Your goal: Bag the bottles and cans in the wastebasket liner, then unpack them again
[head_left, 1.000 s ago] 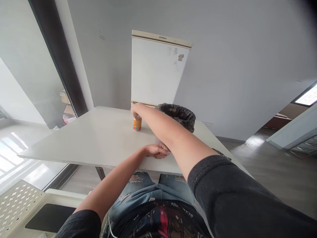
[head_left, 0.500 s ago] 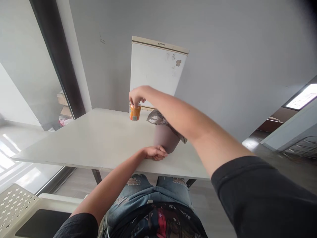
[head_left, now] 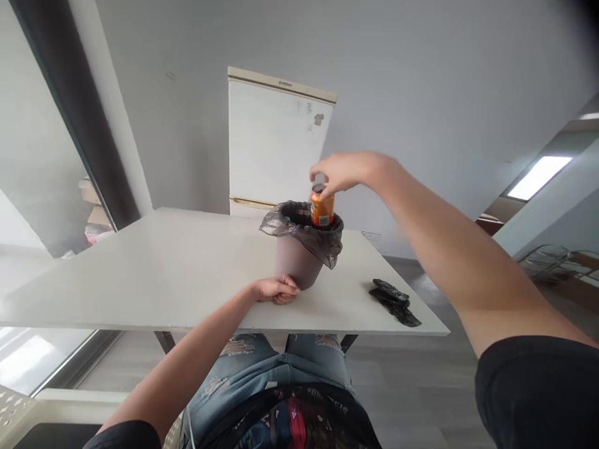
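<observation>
In the head view, the orange cylindrical metal can [head_left: 322, 215], no longer at ten o'clock of the mauve tapered bin [head_left: 297, 259], is now upright at the bin's black-lined mouth, towards one o'clock, apparently not yet released: the right hand [head_left: 344, 171] has its grip around the can's top. The left hand [head_left: 279, 289] rests, fist curled, by the base at seven o'clock.

White table [head_left: 196, 262]: lined bin [head_left: 296, 259] upright, crumpled black plastic [head_left: 395, 304] near right corner.
</observation>
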The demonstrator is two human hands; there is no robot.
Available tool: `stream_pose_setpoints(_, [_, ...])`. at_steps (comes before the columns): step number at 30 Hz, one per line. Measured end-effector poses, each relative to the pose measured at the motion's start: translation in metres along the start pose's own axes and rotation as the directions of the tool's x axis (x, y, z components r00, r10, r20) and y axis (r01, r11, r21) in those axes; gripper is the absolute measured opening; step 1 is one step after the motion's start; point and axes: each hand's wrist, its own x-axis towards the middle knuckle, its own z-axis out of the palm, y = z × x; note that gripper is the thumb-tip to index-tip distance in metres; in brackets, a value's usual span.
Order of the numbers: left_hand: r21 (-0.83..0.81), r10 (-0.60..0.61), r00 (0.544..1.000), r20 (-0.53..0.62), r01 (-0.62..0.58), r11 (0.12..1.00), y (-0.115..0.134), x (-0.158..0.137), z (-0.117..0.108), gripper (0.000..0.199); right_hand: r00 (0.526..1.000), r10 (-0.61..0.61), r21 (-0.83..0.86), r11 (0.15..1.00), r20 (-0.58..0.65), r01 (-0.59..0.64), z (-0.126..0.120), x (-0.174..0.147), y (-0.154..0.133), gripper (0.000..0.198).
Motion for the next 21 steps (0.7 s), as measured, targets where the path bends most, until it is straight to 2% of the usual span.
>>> stream_pose_setpoints(3, [-0.006,0.001,1.000,-0.019,-0.001,1.000,-0.005,0.000,-0.005,0.063,0.978,0.042,0.018,0.999,0.206,-0.047,0.017,-0.010,-0.035,0.067])
stream_pose_setpoints(6, [-0.008,-0.022,0.999,-0.040,0.022,1.000,-0.008,-0.001,-0.009,0.062,0.974,0.087,0.114,0.987,0.209,-0.112,0.030,-0.006,-0.058,0.087])
stream_pose_setpoints(8, [-0.010,-0.026,0.998,-0.056,0.025,1.000,-0.008,-0.002,-0.009,0.062,0.977,0.072,0.214,0.970,0.200,-0.116,0.038,-0.003,-0.065,0.084])
stream_pose_setpoints(11, [-0.008,-0.030,0.996,-0.078,0.030,1.000,-0.005,-0.004,-0.008,0.062,0.971,-0.011,0.364,0.928,0.239,-0.079,0.047,-0.001,-0.069,0.069])
stream_pose_setpoints(13, [-0.008,-0.031,0.996,-0.086,0.030,1.000,-0.003,-0.004,-0.006,0.063,0.968,-0.042,0.409,0.910,0.247,-0.065,0.047,-0.005,-0.068,0.063])
stream_pose_setpoints(16, [0.000,-0.024,0.996,-0.087,0.024,1.000,-0.001,-0.006,-0.004,0.063,0.992,0.006,0.445,0.893,0.128,-0.063,0.045,-0.021,-0.055,0.051])
stream_pose_setpoints(18, [0.022,-0.027,0.996,-0.086,0.029,0.999,0.000,-0.009,-0.002,0.060,0.991,0.134,0.519,0.849,-0.021,-0.104,0.051,-0.041,-0.039,0.038])
stream_pose_setpoints(19, [0.036,-0.031,0.996,-0.081,0.034,0.999,0.001,-0.010,-0.002,0.059,0.968,0.231,0.574,0.808,-0.097,-0.136,0.058,-0.052,-0.030,0.032])
stream_pose_setpoints(20, [0.044,-0.021,0.997,-0.079,0.025,0.999,0.002,-0.012,-0.002,0.059,0.925,0.344,0.636,0.753,-0.162,-0.168,0.068,-0.065,-0.022,0.027])
stream_pose_setpoints(21, [0.043,0.006,0.996,-0.085,-0.002,0.999,0.002,-0.015,-0.002,0.060,0.860,0.461,0.704,0.684,-0.217,-0.189,0.083,-0.078,-0.016,0.024])
